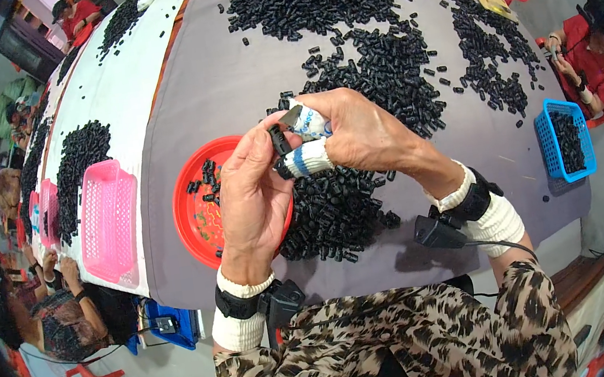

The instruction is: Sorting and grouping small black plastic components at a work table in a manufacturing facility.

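Over the near edge of the grey-covered table, my left hand (252,202) pinches a small black ribbed cylindrical part (280,140) between thumb and fingers. Close against it on the right, my right hand (367,131) is closed round a small knife, whose short metal blade (291,117) points at the part's upper end. White cloth covers (308,159) with blue marks wrap fingers of the right hand and hide the knife's handle. Below and left of my left hand lies a round red tray (187,202) with some black parts and scraps in it.
A large pile of black parts (372,82) spreads over the table beyond my hands. A pink basket (106,220) stands to the left, a blue basket (566,145) with parts at the right edge. A person in red (596,62) works at the right; others sit along the left.
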Motion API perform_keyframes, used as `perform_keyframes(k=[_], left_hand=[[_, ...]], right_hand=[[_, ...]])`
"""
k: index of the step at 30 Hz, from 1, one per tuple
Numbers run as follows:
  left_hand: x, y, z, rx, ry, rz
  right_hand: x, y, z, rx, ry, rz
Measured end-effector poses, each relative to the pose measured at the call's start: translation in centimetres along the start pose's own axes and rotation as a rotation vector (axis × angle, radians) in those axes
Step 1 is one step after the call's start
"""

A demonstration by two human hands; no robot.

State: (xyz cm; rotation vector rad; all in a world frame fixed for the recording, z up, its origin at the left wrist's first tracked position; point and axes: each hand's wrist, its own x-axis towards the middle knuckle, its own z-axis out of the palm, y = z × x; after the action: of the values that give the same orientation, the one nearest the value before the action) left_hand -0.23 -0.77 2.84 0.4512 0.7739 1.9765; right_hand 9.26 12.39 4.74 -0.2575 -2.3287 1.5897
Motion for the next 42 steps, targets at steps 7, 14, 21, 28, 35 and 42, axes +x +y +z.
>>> perform_keyframes(k=[7,14,21,28,35,42], left_hand=[[0.2,-0.6,-0.1,-0.064,0.006,-0.011],[0.0,-0.6,-1.0,-0.095,-0.069,-0.021],[-0.4,-0.3,0.5,0.064,0.022,0.005],[-0.5,-0.5,0.0,0.060,0.016,-0.007],[-0.3,-0.7,-0.6,0.050,-0.013,0.001],[-0.4,-0.8,0.0,0.080,0.002,0.013]], right_hand=[[-0.1,0.5,0.0,0.010,-0.022,-0.031],[-0.1,0.1,0.1,-0.065,-0.051,-0.063],[0.0,0.5,0.1,-0.073,-0.085,-0.078],[0.0,0.5,0.1,-0.069,-0.116,-0.094],[-0.2,0.1,0.1,-0.068,-0.119,-0.132],[-0.5,0.4,-0.1,-0.098,-0.186,-0.061]])
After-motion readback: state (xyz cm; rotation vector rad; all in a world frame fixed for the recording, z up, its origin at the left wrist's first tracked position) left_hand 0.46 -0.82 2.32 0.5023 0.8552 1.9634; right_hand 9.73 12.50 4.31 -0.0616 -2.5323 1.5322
